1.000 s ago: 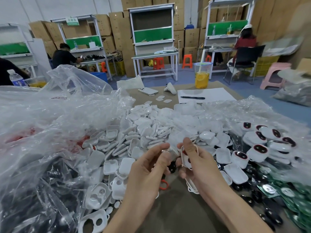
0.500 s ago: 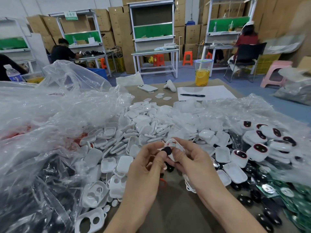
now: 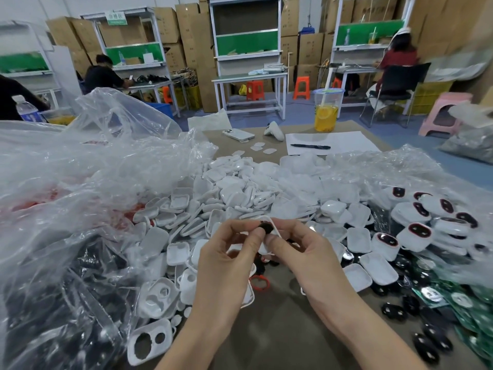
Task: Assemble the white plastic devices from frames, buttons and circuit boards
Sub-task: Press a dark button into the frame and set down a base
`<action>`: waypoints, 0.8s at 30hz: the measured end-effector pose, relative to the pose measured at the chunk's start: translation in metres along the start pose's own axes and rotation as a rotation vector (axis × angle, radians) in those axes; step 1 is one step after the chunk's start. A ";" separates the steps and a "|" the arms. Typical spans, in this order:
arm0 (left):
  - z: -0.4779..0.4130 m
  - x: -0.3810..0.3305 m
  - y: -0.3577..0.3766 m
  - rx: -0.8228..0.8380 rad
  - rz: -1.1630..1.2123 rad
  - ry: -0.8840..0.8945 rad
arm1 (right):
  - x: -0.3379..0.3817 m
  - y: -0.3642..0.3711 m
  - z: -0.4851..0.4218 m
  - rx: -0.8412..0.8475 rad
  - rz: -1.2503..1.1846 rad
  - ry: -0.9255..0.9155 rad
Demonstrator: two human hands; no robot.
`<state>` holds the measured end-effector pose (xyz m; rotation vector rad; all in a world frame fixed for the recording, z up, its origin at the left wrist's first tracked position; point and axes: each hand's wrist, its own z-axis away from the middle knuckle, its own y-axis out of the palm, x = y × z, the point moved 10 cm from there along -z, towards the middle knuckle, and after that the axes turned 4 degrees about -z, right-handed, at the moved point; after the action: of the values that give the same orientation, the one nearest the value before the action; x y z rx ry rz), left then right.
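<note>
At six o'clock from the heap of white shells (image 3: pixel 234 188), the right hand (image 3: pixel 306 260) pinches a white frame (image 3: pixel 264 246) while the left hand (image 3: pixel 226 268) pinches a black button (image 3: pixel 266 226) against it; both parts look light, slick and slightly flexible, so they are likely best gripped at the rim.

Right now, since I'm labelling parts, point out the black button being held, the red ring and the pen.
black button (image 3: pixel 265 226): head view, its dark top face.
red ring (image 3: pixel 261 288): head view, its lower rim.
pen (image 3: pixel 310 146): head view, middle of the barrel.
</note>
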<state>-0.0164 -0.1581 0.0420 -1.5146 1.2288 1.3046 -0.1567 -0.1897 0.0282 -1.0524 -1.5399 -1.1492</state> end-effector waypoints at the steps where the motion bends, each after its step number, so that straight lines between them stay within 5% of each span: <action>1: 0.000 -0.001 0.000 0.002 0.002 0.007 | 0.000 0.000 0.000 -0.001 -0.005 0.001; 16: -0.007 -0.002 -0.002 0.110 0.015 -0.042 | 0.004 0.007 0.004 0.058 -0.013 0.008; 24: -0.004 0.000 -0.002 0.039 -0.005 -0.019 | 0.007 0.005 0.005 0.011 0.052 -0.020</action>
<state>-0.0137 -0.1613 0.0428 -1.4739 1.2312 1.2816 -0.1540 -0.1835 0.0350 -1.0931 -1.5246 -1.0965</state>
